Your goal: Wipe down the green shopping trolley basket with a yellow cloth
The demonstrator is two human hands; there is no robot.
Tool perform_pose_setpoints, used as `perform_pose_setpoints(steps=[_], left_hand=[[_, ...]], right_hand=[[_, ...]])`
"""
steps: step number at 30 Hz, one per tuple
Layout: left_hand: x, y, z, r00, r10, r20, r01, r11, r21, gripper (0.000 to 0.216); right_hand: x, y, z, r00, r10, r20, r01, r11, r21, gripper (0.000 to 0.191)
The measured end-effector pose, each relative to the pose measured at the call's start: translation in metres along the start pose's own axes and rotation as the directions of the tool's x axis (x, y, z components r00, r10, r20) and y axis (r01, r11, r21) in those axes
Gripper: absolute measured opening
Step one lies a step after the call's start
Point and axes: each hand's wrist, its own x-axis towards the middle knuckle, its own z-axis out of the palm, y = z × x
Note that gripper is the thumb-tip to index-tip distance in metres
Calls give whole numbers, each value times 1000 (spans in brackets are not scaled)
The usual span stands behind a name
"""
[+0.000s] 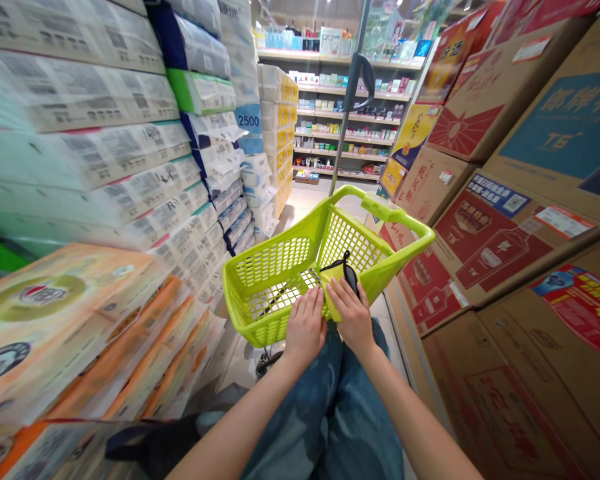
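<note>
A lime-green shopping basket cart [267,263] stands in front of my knees, its perforated basket tilted and its handle on the far right side. My left hand [306,323] lies over the basket's near rim, fingers close together and bent down over it. Beside it, my right hand [351,313] grips a soft yellow-and-black cloth item with a small black loop [334,277] against the same rim. Its fingers are slightly spread over the yellow side. The fingers partly cover this item, so I cannot tell whether it is a pouch or a folded cloth.
Tall stacks of wrapped tissue packs [130,93] line the left, with orange packs [45,320] close by. Cardboard cartons [525,247] are piled on the right. A dark upright pole [347,113] stands beyond the cart, before shelves of small goods [320,87].
</note>
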Motion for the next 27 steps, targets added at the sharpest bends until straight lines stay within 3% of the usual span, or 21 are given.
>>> perform_pose_setpoints(steps=[3, 6, 9, 11, 13, 15, 19, 21, 24, 27], left_hand=[[-1, -3, -1, 1000, 21, -2, -21, 1000, -15, 69], [-1, -5, -1, 999, 35, -10, -36, 999, -34, 70], [0, -5, -1, 999, 40, -12, -40, 998, -48, 70], [0, -4, 0, 999, 35, -11, -36, 998, -52, 70], [1, -2, 0, 1000, 24, -12, -24, 998, -54, 70], [1, -1, 0, 1000, 11, -9, -12, 999, -52, 68], [0, -1, -1, 1000, 5, 6, -5, 999, -43, 66], [-1, -3, -2, 1000, 7, 4, -7, 999, -44, 66], [-2, -5, -2, 1000, 18, 3, -18, 999, -48, 69], [-3, -7, -2, 999, 39, 19, -38, 998, -43, 68]], right_hand=[[0, 20, -14, 995, -99, 34, 100, 994, -33, 60], [7, 84, -43, 996, -83, 11, 84, 984, -155, 54], [18, 144, -66, 996, 57, -65, -71, 967, -244, 52], [23, 160, -69, 978, 161, -129, -190, 948, -256, 54], [26, 151, -61, 957, 227, -180, -267, 933, -239, 58], [24, 119, -44, 953, 239, -188, -276, 939, -206, 63], [7, 28, -7, 979, 163, -122, -174, 981, -85, 72], [-1, -3, 3, 993, 92, -72, -93, 995, -22, 72], [-5, 3, -4, 999, -46, 8, 46, 999, -22, 67], [2, 66, -34, 998, -57, 16, 59, 988, -146, 60]])
